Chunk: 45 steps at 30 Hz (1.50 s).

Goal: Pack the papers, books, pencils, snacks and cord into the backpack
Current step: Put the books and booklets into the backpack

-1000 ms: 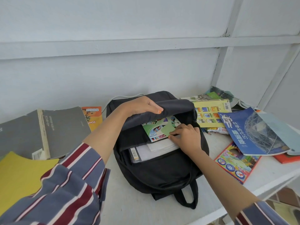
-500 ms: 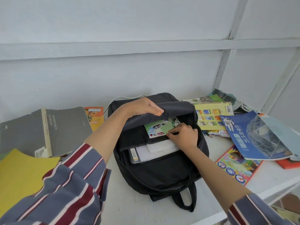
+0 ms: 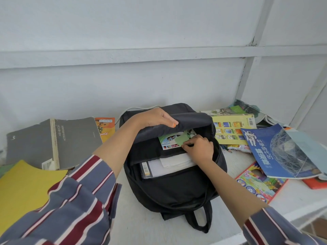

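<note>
A yellow sheet (image 3: pixel 23 188) lies nearest on the left of the white table (image 3: pixel 141 223). In the middle the black backpack (image 3: pixel 177 195) lies open, with white papers (image 3: pixel 169 167) inside. Just beyond them the right hand (image 3: pixel 200 149) pinches a green picture book (image 3: pixel 169 141) inside the opening, half hidden under the flap (image 3: pixel 191 121), which the left hand (image 3: pixel 155 118) grips and lifts. A grey book (image 3: pixel 76 140) lies left, a blue book (image 3: pixel 276 151) and a yellow book (image 3: pixel 231 129) right, and a white cord (image 3: pixel 134 109) behind.

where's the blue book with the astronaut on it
Head view, right side: the blue book lies right of the backpack, overlapping the yellow book behind it and the colourful book in front.
</note>
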### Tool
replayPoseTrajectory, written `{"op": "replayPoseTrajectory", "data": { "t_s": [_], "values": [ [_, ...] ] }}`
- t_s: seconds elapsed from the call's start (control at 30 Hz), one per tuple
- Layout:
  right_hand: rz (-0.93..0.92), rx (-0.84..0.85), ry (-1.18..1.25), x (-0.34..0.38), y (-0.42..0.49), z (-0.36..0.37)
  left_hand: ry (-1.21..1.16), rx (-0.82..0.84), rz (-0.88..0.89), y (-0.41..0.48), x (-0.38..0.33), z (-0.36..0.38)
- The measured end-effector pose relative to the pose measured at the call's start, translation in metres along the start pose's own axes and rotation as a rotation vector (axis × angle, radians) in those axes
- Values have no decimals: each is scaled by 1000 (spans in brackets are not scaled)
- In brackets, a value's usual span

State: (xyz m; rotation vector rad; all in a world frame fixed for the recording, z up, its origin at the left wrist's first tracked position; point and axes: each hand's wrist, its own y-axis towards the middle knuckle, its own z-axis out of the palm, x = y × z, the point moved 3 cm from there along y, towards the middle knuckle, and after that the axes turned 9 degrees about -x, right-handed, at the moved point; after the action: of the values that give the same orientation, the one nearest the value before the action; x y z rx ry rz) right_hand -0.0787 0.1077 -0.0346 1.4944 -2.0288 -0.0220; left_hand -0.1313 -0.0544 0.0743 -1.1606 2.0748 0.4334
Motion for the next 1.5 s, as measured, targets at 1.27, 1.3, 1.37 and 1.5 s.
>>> {"op": "replayPoseTrajectory", "data": {
  "t_s": [1.27, 1.3, 1.37, 1.5],
  "values": [
    [-550, 635, 825, 214, -107, -36, -149, -1061, -360, -299, 110, -59],
    [-571, 674, 829, 226, -115, -29, -148, -1081, -396, -315, 118, -60],
    [-600, 749, 816, 248, -129, -15, -138, -1101, -460, -342, 133, -62],
    [-627, 853, 782, 289, -150, 18, -93, -1124, -551, -383, 155, -71]
  ]
}}
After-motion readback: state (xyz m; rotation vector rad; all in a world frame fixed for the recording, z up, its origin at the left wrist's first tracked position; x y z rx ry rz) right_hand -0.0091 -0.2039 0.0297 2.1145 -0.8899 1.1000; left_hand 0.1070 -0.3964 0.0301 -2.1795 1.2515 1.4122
